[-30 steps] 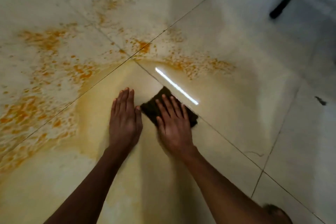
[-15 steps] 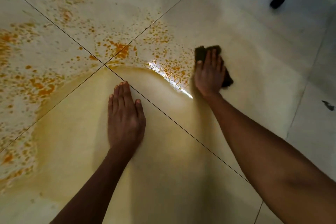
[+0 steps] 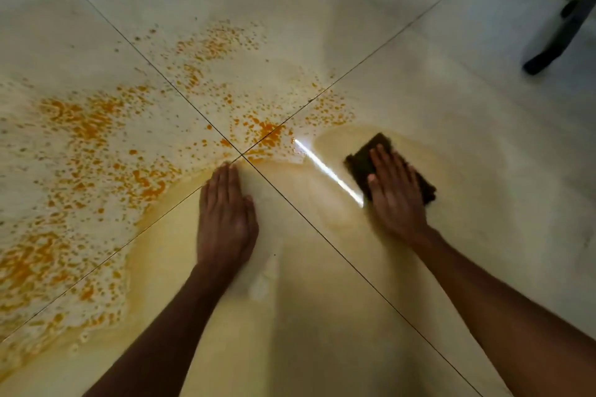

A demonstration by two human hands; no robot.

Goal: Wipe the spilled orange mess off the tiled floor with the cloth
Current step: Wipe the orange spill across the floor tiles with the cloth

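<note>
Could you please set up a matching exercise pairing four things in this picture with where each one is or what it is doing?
Things:
1. left hand
2. right hand
3. cloth
4. orange mess

States:
A. speckled over the tiles, far and left
B. flat on bare floor, beside the joint cross
C. dark, pinned under a palm
D. pressing down on the cloth

Pairs: 1-B, 2-D, 3-C, 4-A

2 hands, left hand [image 3: 225,219], right hand [image 3: 398,195], 1 dark cloth [image 3: 364,156], 4 floor tiles [image 3: 322,10], 1 orange spill [image 3: 80,126]
</note>
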